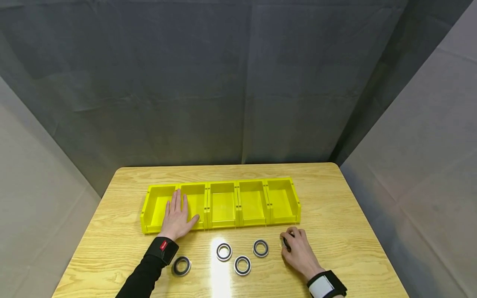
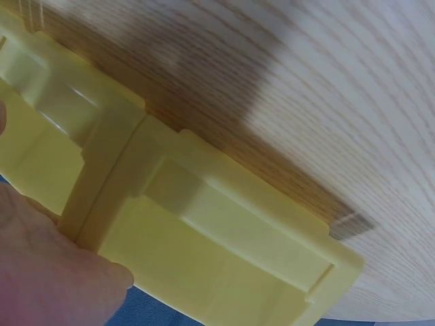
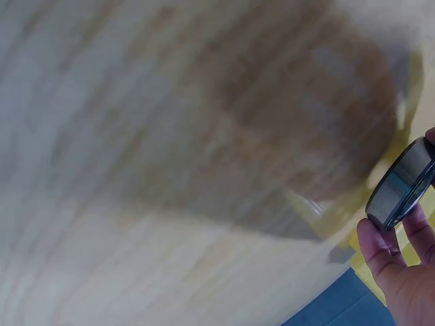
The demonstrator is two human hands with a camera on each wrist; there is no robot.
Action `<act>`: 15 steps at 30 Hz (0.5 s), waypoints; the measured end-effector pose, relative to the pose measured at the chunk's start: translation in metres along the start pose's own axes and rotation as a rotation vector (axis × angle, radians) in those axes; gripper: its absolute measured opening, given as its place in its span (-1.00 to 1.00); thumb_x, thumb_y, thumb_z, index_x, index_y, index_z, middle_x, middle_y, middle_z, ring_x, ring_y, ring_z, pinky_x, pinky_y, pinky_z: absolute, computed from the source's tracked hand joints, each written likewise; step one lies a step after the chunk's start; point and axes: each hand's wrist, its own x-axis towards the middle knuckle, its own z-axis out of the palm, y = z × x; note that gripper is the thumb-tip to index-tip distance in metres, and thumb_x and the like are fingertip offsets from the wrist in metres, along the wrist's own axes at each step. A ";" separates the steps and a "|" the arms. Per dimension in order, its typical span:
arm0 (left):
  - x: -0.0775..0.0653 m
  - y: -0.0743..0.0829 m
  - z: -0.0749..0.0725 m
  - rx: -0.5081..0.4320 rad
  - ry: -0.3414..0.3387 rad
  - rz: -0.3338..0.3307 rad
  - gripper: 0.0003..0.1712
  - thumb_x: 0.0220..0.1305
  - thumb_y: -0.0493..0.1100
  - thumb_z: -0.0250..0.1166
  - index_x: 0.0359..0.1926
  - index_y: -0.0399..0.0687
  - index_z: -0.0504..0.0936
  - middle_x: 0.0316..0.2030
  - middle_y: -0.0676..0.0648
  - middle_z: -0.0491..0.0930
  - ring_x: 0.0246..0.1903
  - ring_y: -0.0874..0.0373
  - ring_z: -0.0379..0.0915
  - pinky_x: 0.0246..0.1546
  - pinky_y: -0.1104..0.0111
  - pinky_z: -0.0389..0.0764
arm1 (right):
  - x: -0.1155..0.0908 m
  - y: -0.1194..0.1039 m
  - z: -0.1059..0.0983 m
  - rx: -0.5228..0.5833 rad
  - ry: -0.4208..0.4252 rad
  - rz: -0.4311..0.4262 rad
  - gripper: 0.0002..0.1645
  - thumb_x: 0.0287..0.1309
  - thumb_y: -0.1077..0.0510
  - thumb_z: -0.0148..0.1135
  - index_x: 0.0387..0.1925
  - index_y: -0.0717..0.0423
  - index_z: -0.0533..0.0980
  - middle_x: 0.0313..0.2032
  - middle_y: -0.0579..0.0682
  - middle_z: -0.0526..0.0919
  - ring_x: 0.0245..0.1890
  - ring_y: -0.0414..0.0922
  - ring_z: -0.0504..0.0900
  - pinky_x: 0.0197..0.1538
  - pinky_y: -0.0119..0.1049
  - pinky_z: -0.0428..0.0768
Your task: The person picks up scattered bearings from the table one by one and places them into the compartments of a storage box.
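My right hand (image 1: 299, 253) pinches a ball bearing (image 3: 402, 185) between thumb and fingers, in front of the right end of a row of yellow bins (image 1: 222, 224). The bearing's bright metal outer ring shows in the right wrist view, tilted and held clear of the table. Over the two leftmost bins, my left hand (image 1: 177, 220) lies with its fingers stretched out and thumb spread. In the left wrist view, part of that hand (image 2: 58, 272) rests at the divider between two bins. No object is in its fingers.
Between the hands, three bearings lie flat on the wooden table: one bearing (image 1: 224, 245), a nearer bearing (image 1: 242, 273) and a bearing to the right (image 1: 260, 241). Another bearing (image 1: 175, 271) lies beside the left wrist. Dark curtain (image 1: 186, 103) hangs behind the table (image 1: 335, 207).
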 end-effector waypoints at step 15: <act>0.004 -0.008 0.009 -0.026 0.026 0.023 0.06 0.37 0.19 0.18 0.54 -0.45 -0.03 0.58 -0.43 -0.37 0.58 -0.34 -0.43 0.53 -0.25 -0.25 | 0.019 -0.005 -0.017 0.004 0.071 -0.016 -0.63 0.03 0.29 0.43 -0.05 0.18 0.68 -0.04 0.17 0.59 0.03 0.16 0.47 0.03 0.01 0.60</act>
